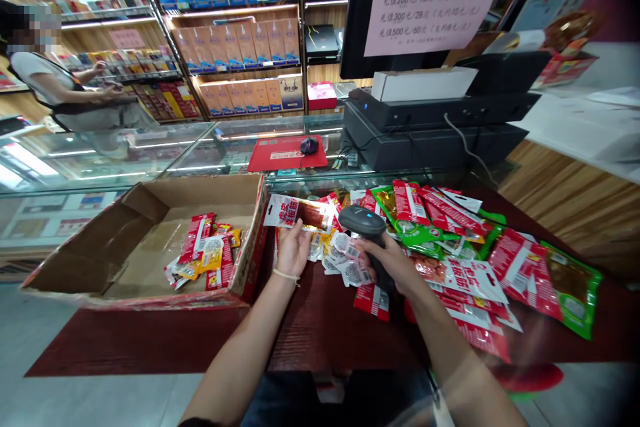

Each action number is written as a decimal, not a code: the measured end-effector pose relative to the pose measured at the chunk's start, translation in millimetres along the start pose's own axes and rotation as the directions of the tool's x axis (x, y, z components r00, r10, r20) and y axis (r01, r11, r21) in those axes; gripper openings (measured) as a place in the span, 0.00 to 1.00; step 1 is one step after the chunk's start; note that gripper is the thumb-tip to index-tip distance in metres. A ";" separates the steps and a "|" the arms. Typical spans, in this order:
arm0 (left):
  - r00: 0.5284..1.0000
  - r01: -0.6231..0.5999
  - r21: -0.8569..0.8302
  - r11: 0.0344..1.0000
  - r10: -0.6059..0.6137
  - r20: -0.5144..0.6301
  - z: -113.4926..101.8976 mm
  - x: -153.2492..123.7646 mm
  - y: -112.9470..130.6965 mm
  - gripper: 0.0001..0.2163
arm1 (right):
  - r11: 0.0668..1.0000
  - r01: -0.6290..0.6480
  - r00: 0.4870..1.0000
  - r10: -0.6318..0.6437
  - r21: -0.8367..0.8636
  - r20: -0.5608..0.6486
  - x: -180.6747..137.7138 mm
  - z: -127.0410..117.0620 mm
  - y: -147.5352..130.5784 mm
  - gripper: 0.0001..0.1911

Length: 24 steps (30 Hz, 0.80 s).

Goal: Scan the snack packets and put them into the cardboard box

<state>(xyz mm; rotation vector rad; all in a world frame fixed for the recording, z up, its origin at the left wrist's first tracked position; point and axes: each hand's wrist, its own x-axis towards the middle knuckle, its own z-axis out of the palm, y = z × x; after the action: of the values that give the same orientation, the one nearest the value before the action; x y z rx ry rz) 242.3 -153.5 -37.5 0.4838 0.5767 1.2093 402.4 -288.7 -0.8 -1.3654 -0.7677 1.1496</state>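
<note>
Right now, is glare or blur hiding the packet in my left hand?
Head view: the packet in the left hand is sharp and evenly lit, as is the scanner in the right hand; light strips glare on the glass counter behind; the shelves lean from wide-angle distortion; the red packets at the lower right edge are smeared.

- Your left hand (pixel 293 248) holds a red snack packet (pixel 299 213) just beside the cardboard box (pixel 150 240).
- Your right hand (pixel 395 263) grips the barcode scanner (pixel 364 223).
- Snack packets (pixel 465 240) lie heaped on the dark red table (pixel 320 327).
</note>
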 end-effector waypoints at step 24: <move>0.800 -0.579 0.604 0.548 0.526 0.289 -17.4 -53.3 220.6 0.15 | 0.997 0.049 0.995 -0.043 -0.067 0.087 -11.4 56.3 -52.8 0.22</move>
<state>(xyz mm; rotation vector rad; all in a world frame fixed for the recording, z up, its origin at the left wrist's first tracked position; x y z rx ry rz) 58.6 -140.8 96.4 1.4241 0.8333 1.5600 355.3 -272.4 59.2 -1.3556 -0.9038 1.1605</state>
